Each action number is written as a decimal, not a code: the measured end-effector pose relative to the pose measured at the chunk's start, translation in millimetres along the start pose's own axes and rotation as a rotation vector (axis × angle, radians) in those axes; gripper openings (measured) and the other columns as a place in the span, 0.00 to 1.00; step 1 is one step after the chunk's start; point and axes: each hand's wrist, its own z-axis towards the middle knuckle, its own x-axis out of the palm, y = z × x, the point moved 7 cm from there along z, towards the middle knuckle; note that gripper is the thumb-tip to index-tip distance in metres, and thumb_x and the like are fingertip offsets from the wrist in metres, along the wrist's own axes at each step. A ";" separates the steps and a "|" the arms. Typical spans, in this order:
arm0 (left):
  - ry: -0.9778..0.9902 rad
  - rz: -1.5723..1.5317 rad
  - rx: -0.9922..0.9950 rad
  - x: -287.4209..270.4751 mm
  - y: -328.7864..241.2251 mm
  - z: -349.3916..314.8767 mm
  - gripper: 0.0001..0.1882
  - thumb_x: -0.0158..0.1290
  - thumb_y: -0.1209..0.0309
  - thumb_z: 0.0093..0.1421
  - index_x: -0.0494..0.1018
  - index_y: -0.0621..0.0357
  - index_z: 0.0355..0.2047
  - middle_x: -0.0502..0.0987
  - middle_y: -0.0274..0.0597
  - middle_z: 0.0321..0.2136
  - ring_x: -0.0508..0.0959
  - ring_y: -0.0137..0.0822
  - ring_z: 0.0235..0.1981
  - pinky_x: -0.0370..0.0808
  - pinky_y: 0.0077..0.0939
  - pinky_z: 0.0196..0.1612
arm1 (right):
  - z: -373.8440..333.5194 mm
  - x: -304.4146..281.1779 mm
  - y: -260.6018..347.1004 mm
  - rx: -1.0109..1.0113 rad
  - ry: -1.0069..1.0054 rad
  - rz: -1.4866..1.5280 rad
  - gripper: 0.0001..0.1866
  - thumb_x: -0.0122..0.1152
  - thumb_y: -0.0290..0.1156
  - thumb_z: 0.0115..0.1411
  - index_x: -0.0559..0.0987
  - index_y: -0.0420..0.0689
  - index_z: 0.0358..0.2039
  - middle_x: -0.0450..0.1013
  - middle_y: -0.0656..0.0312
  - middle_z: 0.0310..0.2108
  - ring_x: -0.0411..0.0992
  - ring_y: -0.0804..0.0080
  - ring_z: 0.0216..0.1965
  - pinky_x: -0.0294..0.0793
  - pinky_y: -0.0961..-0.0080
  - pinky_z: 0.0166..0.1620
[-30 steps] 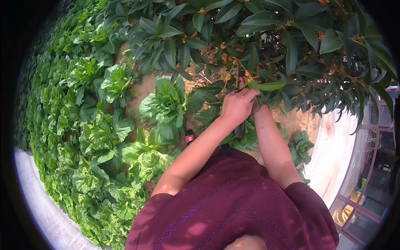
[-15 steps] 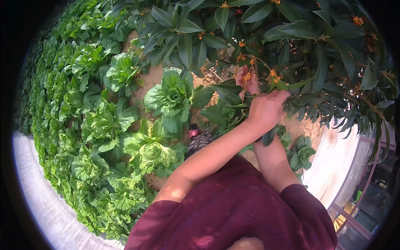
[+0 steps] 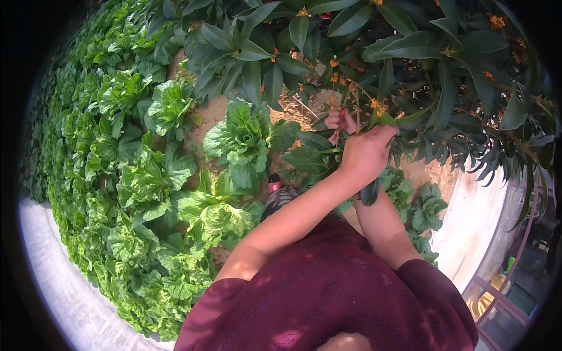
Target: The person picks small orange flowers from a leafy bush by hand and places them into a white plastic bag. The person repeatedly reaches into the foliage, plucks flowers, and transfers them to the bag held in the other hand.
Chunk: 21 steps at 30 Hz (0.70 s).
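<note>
My left hand (image 3: 367, 151) reaches across to the right, its fingers closed on a leafy branch (image 3: 383, 119) of a bush with dark green leaves and small orange flower clusters. Behind and beneath it, my right forearm passes up to my right hand (image 3: 342, 121). Its fingers are curled in a pinch at orange flowers (image 3: 333, 107) on a thin stem; part of this hand is hidden by my left hand and by leaves. Another orange flower cluster (image 3: 377, 106) sits just above my left hand's fingers.
Leafy green vegetables (image 3: 237, 140) grow in dense rows to the left and below the bush. A pale paved strip (image 3: 58, 263) curves along the lower left. At right are a pale ledge (image 3: 471, 228) and a framed window (image 3: 509, 281). My shoe (image 3: 274, 183) stands among the plants.
My right hand's fingers have drawn together from a looser spread, at the flowers. My left hand keeps its grip and has shifted slightly left and down in view.
</note>
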 end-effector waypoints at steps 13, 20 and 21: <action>-0.056 -0.072 0.017 -5.9 5.7 -0.2 0.11 0.52 0.79 0.51 0.72 0.57 0.36 0.77 0.45 0.32 0.78 0.46 0.32 0.75 0.35 0.32 | -17.8 28.3 -8.9 -0.391 -0.330 -0.249 0.15 0.47 0.31 0.64 0.67 0.36 0.47 0.68 0.58 0.44 0.68 0.70 0.44 0.71 0.74 0.48; -0.070 -0.066 -0.013 -18.7 13.1 2.1 0.11 0.52 0.79 0.51 0.72 0.58 0.36 0.77 0.45 0.31 0.78 0.47 0.32 0.75 0.35 0.32 | -14.9 0.0 -2.9 -0.087 -0.654 0.065 0.18 0.49 0.38 0.63 0.69 0.40 0.49 0.70 0.63 0.40 0.68 0.73 0.40 0.72 0.76 0.45; -0.078 -0.073 -0.008 -20.7 11.5 2.4 0.11 0.52 0.79 0.51 0.72 0.57 0.36 0.77 0.45 0.31 0.78 0.47 0.31 0.75 0.35 0.33 | -13.4 -1.5 2.0 -0.080 -0.610 0.003 0.18 0.49 0.38 0.63 0.69 0.40 0.49 0.70 0.63 0.39 0.68 0.73 0.40 0.72 0.76 0.45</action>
